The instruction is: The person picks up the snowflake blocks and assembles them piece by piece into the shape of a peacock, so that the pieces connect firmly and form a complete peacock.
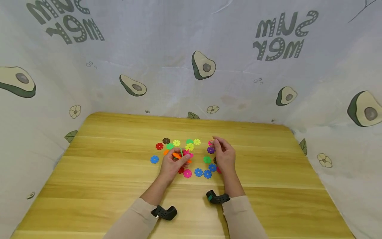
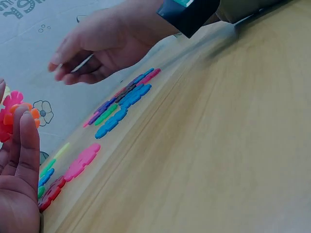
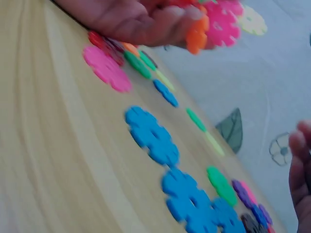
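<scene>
My left hand grips a cluster of joined flower-shaped plastic discs. In the right wrist view an orange disc sits at its fingertips, beside a pink disc and a pale yellow disc. A green disc stands edge-on in the same cluster. My right hand hovers over the right-hand group of loose discs, its fingers loosely bent; no piece shows between them in the left wrist view. Near its fingertips lie a purple disc and a partly hidden pink disc.
Loose discs lie flat around both hands on the wooden table: blue discs and a pink one in front, a lone blue disc at left, yellow and green ones behind. A printed cloth hangs beyond the table's far edge.
</scene>
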Available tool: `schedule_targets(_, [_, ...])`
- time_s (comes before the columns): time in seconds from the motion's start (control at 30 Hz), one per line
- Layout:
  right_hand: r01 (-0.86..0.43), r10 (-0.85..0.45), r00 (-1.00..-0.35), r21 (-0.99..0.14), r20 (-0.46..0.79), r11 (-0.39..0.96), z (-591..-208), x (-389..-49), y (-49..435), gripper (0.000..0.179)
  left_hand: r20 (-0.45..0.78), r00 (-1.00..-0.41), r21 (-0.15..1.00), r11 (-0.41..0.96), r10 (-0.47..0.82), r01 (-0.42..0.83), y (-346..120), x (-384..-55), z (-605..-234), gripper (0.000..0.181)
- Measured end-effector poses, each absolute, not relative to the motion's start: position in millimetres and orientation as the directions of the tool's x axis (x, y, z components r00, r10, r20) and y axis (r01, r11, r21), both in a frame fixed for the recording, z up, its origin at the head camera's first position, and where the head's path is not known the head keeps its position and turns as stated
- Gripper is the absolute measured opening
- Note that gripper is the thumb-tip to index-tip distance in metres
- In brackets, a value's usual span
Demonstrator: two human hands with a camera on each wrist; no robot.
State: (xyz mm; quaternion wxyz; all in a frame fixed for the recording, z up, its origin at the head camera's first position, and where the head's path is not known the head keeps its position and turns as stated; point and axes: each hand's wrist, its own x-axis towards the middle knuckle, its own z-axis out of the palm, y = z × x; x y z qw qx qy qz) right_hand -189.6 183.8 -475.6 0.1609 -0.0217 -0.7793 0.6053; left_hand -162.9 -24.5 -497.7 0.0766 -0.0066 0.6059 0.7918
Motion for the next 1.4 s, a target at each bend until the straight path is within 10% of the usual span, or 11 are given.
schedule_targets(0.3, [0.029,0.143,-0.981,-0.632,0.130,0.774,-483,-192,202,0.033,-0.087,-0.988,0.944,-0.306,0.128,-0.123,-26,-163,-497,0.040])
schedule_targets(0.53, [0.065,0.130,-0.987,-0.503,0.094,0.862,-486,-192,199,0.041,-0.057,-0.988,0.940,-0.325,0.142,-0.101,-25,-164,-499,0.049])
schedule_targets(0.83, [0.051,0.133,-0.988,-0.650,0.078,0.759,-483,-191,194,0.029,-0.050,-0.986,0.941,-0.323,0.159,-0.100,-25,-165,-500,0.047])
schedule_targets(1.1, [-0.085,0.016,-0.995,-0.939,0.096,0.333,-476,-188,179,0.023,-0.082,-0.984,0.958,-0.260,0.157,-0.121,-26,-165,-499,0.047])
schedule_targets(1.4, [-0.146,-0.086,-0.987,-0.974,0.133,0.176,-475,-182,163,0.022,-0.076,-0.982,0.955,-0.271,0.173,-0.122,-28,-165,-499,0.045])
